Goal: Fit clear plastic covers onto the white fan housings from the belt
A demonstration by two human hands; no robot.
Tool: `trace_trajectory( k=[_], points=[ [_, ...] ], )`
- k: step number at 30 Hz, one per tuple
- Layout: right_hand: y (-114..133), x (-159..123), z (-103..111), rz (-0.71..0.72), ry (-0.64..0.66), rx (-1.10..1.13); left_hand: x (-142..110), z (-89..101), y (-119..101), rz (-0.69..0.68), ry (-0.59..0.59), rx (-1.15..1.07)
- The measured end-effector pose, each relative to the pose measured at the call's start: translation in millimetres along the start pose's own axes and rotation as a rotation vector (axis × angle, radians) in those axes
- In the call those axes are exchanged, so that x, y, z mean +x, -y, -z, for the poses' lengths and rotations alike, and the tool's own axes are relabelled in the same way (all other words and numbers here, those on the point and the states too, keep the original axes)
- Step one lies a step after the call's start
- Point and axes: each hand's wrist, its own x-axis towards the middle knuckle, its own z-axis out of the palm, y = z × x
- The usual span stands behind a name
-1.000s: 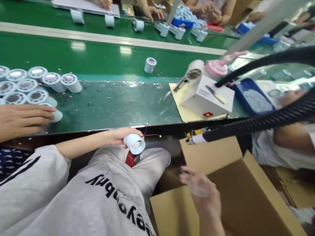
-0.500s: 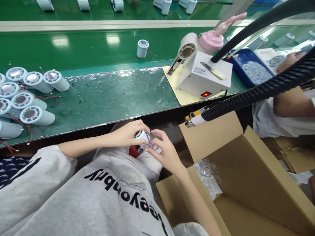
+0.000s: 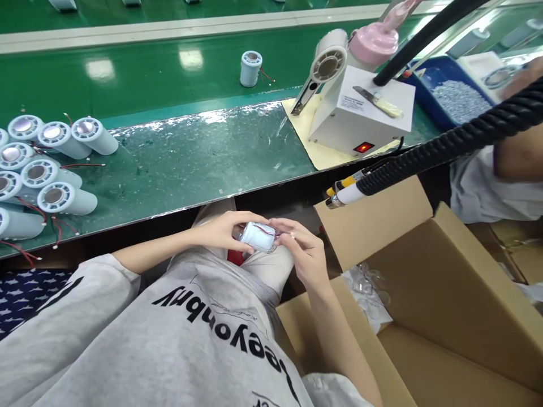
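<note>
Over my lap, my left hand [image 3: 223,230] wraps thumb and fingers around the left end of a light-blue cylindrical housing [image 3: 258,236], which lies tilted on its side. Clear plastic shows along its lower right edge; how far it surrounds the housing I cannot tell. A thin red-and-black wire [image 3: 266,230] runs along the top of the housing toward my right hand [image 3: 306,251]. The right thumb and fingers are pinched at that end, around the wire. Part of the housing's left end is hidden by my left hand.
Several similar housings [image 3: 65,198] with wires lie on the bench at left. One stands on the green belt [image 3: 251,69]. A white box [image 3: 360,116] with a knife and tape dispenser is at right. A black hose [image 3: 445,135] hangs above an open carton [image 3: 424,282]. A co-worker's arm [image 3: 520,152] is at far right.
The housing has come more into view between my hands, its side now showing. My right hand has shifted right and its fingers have closed in on the wire. The view has shifted slightly.
</note>
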Motion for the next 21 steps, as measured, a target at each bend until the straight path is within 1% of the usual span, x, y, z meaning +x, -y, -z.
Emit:
trace_trajectory(
  k=[2, 4, 5, 7, 9, 11, 15, 21],
  points=[
    [-3, -3, 4, 0.079, 0.089, -0.048, -3, -2.8, -4, 0.09, -0.039, -0.146],
    [-5, -8, 6, 0.179, 0.112, -0.16, -5, -4.0, -8, 0.146, -0.043, -0.239],
    [-6, -11, 7, 0.213, 0.107, -0.21, -6, -3.8, -10, 0.152, -0.028, -0.25],
    [-5, -16, 8, 0.227, 0.109, -0.257, -7, -2.0, -14, 0.128, 0.016, -0.225],
    [-3, -19, 9, 0.184, 0.125, -0.234, -8, 0.5, -18, 0.081, 0.057, -0.178],
    [-1, -21, 9, 0.12, 0.138, -0.159, -9, 2.3, -22, 0.051, 0.082, -0.132],
    [2, -24, 9, -0.003, 0.153, -0.008, -11, 2.3, -27, 0.055, 0.097, -0.092],
    [4, -26, 10, -0.105, 0.163, 0.091, -15, 0.8, -29, 0.035, 0.102, -0.05]
  ],
)
